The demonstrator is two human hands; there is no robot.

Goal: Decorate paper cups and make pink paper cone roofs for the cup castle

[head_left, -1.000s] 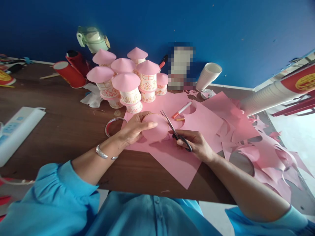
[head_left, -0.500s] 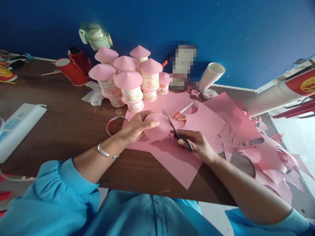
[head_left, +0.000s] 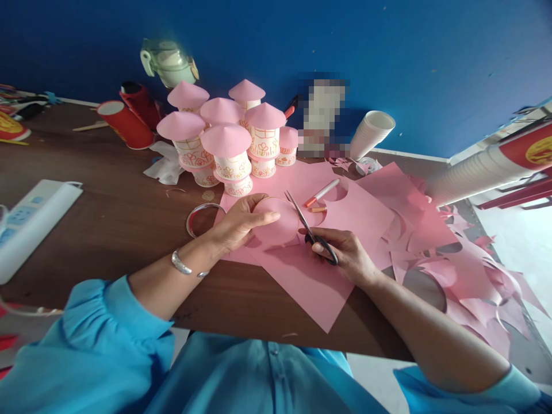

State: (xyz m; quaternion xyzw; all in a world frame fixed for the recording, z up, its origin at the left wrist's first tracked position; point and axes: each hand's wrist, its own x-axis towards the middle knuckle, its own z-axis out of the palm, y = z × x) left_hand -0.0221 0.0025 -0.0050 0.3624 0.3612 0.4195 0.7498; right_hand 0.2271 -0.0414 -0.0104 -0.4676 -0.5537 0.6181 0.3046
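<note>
Between thumb and fingers, my left hand (head_left: 248,221) grips a pink paper circle (head_left: 280,224) with a thin outline along its edge. My right hand (head_left: 340,253) is closed around the black handles of a pair of scissors (head_left: 306,218). The blades point up and away from me, slightly parted, beside the circle's right edge. Beneath both hands lie sheets of pink paper (head_left: 319,293). A red-capped marker (head_left: 321,192) and a short orange piece (head_left: 318,210) rest on the paper just beyond the scissors.
Several paper-cup towers with pink cone roofs (head_left: 226,141) stand behind my left hand. A roll of tape (head_left: 190,221) lies beside my left wrist. Pink scraps (head_left: 470,282) pile up at the right, near stacked cups (head_left: 470,167). A power strip (head_left: 38,224) is at far left.
</note>
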